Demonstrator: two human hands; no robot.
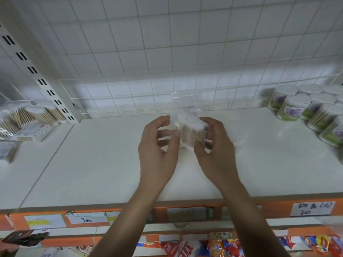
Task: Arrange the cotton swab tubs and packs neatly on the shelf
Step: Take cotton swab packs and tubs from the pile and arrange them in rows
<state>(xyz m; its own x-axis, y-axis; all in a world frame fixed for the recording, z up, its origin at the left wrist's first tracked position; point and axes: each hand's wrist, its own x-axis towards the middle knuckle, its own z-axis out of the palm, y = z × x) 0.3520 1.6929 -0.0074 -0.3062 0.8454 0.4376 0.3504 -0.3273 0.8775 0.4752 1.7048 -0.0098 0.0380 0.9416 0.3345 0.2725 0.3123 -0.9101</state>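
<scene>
Fingers [164, 121] and thumb of the left hand [157, 145] curl round one side of a clear pack of cotton swabs [189, 129]; the right hand [216, 147] grips the other side. The pack is held over the middle of the white shelf [111, 154], well apart from the tubs [295, 110] at right and other packs [27, 115] at left.

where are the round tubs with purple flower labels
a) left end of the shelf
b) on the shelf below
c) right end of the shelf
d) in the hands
c: the tubs sit clustered at the right end of the shelf; the left hand and right hand hold a swab pack.
</scene>
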